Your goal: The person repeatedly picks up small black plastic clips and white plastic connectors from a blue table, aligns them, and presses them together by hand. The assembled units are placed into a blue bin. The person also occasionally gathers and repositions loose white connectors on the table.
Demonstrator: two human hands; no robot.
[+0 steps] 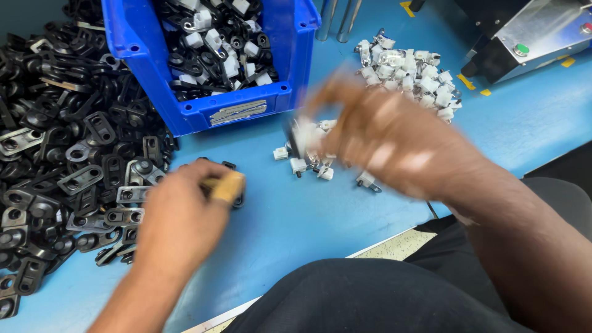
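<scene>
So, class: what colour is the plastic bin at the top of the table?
Blue bin, clearest in the head view.

A blue plastic bin (209, 111) stands at the top of the blue table (296, 228), filled with black parts fitted with white pieces. A metal machine (530, 37) with a green button (522, 49) sits at the top right corner, with yellow tape marks (468, 82) on the table beside it. Two metal rods (336, 21) rise just right of the bin. Dark trousers (370, 296) fill the bottom edge.
</scene>
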